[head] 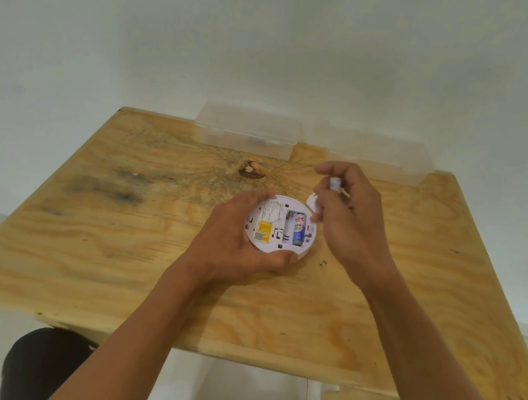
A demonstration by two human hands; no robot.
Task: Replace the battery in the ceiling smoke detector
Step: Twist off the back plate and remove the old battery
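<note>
Centrally on the plywood worktop (144, 250) lies the round white smoke detector (281, 226), turned back-side up with its battery bay open. One battery (299, 229), blue and white with red lettering, sits in the slot toward three o'clock of the bay; the slot just beside it, toward nine o'clock, looks unfilled. A yellow label (265, 229) shows on the detector's back at about eight o'clock.

The left hand (232, 239) cups the detector's rim from the nine o'clock side, thumb at six o'clock and fingertips at eleven, pressing it against the worktop. The right hand (346, 219) hovers just off the detector at about two o'clock, its fingers pinched on a second battery (334, 183), only the pale end of which shows. A small white cover (311, 202) lies at the detector's one o'clock edge, partly hidden by that hand.

At twelve o'clock, along the worktop's far edge against the wall, stand two clear plastic boxes (248, 135), closed and side by side, well apart from the detector.
</note>
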